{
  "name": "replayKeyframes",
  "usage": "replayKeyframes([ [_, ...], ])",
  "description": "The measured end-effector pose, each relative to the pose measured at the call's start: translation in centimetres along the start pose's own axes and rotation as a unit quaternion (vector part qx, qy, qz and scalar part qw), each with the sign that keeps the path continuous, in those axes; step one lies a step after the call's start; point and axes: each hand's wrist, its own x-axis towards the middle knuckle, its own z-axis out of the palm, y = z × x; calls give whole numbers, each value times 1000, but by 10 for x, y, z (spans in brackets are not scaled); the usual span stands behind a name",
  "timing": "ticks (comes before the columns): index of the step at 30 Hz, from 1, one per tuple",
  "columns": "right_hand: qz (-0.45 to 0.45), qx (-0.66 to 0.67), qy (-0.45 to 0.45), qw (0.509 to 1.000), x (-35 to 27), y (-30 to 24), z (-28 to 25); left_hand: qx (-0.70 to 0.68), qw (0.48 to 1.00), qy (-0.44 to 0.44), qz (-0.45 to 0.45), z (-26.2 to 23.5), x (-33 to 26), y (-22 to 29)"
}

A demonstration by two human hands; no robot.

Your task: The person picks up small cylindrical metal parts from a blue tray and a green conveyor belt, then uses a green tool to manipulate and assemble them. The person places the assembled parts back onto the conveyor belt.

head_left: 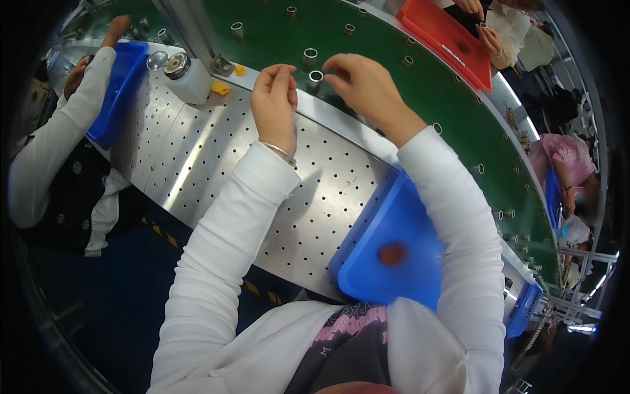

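**Both your hands at the edge of the green belt, beside two short metal cylinders**

In the head view, your left hand is drawn narrow, its fingers bent in close to the thumb; you cannot tell from here whether anything sits between them. Your right hand is curved, with a small gap between thumb and forefinger and nothing visible in it. Just beside that thumb, between your two hands, a short hollow silver metal cylinder stands upright on the green conveyor belt; whether you touch it is unclear. A second hollow silver cylinder stands just beyond it.

Nearer you lies the silver perforated metal tabletop. On its left, by the belt, you have a translucent white bottle with a metal top and a crumpled yellow scrap. To your right, partly under your forearm, is a blue plastic tray with a blurred reddish-brown round patch. Across the belt, a co-worker's hands are near a red plastic tray.
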Motion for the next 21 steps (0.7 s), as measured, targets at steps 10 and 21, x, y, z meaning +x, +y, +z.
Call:
replayKeyframes([
  [10, 199, 10, 74, 977, -184, 29, -149, 62, 998, -11, 23, 8, -9, 0],
  [21, 451, -57, 252, 854, -458, 34, -162, 352, 900, -242, 89, 20, -46, -15],
])
